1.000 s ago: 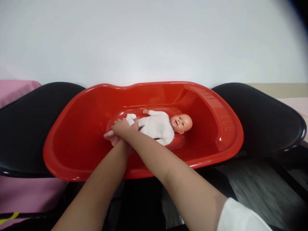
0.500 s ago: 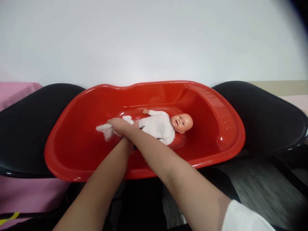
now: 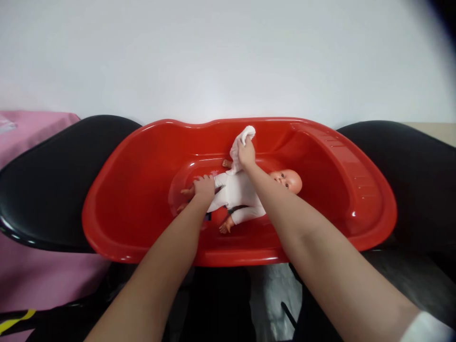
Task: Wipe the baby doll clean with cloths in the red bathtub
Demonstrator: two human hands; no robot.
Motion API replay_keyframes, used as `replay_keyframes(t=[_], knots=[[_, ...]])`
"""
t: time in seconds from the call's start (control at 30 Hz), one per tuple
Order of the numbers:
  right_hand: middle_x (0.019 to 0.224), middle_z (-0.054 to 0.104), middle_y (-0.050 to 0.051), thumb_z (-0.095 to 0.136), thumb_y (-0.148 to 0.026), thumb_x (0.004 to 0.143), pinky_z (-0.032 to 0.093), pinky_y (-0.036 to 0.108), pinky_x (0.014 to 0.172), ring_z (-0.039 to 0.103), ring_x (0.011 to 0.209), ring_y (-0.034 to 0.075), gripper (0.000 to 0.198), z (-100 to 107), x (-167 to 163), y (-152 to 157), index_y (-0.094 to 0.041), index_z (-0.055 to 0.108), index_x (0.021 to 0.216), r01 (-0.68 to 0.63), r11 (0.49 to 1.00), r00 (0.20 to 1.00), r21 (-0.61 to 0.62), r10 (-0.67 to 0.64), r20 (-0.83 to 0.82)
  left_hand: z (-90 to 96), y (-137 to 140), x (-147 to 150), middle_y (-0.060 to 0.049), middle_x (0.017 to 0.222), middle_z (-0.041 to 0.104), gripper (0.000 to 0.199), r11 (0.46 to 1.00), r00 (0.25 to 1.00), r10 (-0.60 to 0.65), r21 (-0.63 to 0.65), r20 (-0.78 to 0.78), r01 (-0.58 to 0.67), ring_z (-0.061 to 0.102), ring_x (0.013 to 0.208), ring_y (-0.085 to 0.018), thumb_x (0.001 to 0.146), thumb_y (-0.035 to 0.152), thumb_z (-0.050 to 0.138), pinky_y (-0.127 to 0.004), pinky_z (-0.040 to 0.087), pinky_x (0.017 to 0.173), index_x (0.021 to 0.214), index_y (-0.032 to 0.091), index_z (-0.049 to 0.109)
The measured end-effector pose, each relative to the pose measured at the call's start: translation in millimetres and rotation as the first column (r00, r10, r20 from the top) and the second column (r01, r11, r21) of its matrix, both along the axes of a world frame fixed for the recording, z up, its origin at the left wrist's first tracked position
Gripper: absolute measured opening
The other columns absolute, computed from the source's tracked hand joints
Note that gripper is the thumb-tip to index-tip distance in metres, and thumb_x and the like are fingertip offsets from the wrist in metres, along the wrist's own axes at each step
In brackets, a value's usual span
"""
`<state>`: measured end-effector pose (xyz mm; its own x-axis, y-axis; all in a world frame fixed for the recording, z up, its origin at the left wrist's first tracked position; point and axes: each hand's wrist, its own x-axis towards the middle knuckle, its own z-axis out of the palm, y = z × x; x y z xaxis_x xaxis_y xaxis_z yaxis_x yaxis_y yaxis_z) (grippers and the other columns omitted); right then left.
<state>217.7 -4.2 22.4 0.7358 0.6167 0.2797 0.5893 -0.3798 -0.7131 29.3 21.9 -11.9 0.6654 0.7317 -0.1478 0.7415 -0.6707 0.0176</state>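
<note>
A baby doll (image 3: 239,192) in a white outfit lies on its back in the red baby bathtub (image 3: 142,137), its head to the right and its bare feet to the left. My left hand (image 3: 204,186) is closed round one of the doll's lower legs. In my right hand (image 3: 247,154) is a white cloth (image 3: 236,159), bunched at the top and hanging down over the doll's far side. My right forearm covers part of the doll's chest and face.
Black chairs (image 3: 46,190) (image 3: 409,190) flank the tub left and right. A pink-covered surface (image 3: 35,130) is at the far left. Behind the tub rises a white wall (image 3: 228,57).
My right hand has moved from the doll's feet up and to the right, lifting the white cloth with it. The left hand now shows on the leg, and my arms are no longer crossed.
</note>
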Motion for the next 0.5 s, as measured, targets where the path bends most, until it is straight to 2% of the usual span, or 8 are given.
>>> replay_keyframes(t=[0.1, 0.27, 0.37, 0.5], knots=[[0.132, 0.055, 0.012, 0.024, -0.039, 0.098, 0.041, 0.032, 0.101, 0.051, 0.122, 0.021, 0.045, -14.7, 5.2, 0.0, -0.018, 0.047, 0.130, -0.109, 0.976, 0.989, -0.187, 0.125, 0.075, -1.0, 1.8, -1.6, -0.024, 0.123, 0.056, 0.037, 1.000, 1.000, -0.013, 0.011, -0.008, 0.013, 0.053, 0.117, -0.036, 0.097, 0.028, 0.038, -0.046, 0.044, 0.091, 0.125, 0.009, 0.051], [0.133, 0.055, 0.018, 0.037, -0.040, 0.094, 0.044, 0.040, 0.097, 0.053, 0.120, 0.028, 0.047, -30.4, -2.7, 14.2, -0.016, 0.047, 0.132, -0.163, 0.851, 0.980, -0.499, 0.197, 0.017, -3.0, 5.8, -3.2, -0.021, 0.125, 0.056, 0.035, 1.000, 0.999, -0.016, 0.013, -0.028, 0.017, 0.053, 0.117, -0.033, 0.096, 0.019, 0.034, -0.044, 0.045, 0.092, 0.125, 0.011, 0.051], [0.137, 0.052, 0.020, 0.041, -0.040, 0.092, 0.042, 0.047, 0.099, 0.051, 0.123, 0.032, 0.050, -33.5, -7.6, 19.8, -0.017, 0.044, 0.136, -0.188, 0.789, 0.966, -0.585, 0.256, 0.036, -3.2, 7.4, -3.6, -0.022, 0.128, 0.055, 0.035, 1.000, 0.999, -0.018, -0.022, -0.031, 0.018, 0.053, 0.117, -0.033, 0.097, 0.023, 0.035, -0.045, 0.045, 0.092, 0.125, 0.011, 0.051], [0.143, 0.046, 0.018, 0.054, -0.033, 0.085, 0.040, 0.051, 0.101, 0.047, 0.127, 0.034, 0.055, -38.0, -12.7, 23.0, -0.020, 0.045, 0.137, -0.211, 0.750, 0.949, -0.628, 0.311, 0.053, -0.9, 6.9, -5.8, -0.022, 0.132, 0.052, 0.038, 0.997, 1.000, -0.016, -0.080, -0.007, 0.015, 0.049, 0.121, -0.035, 0.096, 0.031, 0.039, -0.048, 0.041, 0.096, 0.128, 0.013, 0.049]])
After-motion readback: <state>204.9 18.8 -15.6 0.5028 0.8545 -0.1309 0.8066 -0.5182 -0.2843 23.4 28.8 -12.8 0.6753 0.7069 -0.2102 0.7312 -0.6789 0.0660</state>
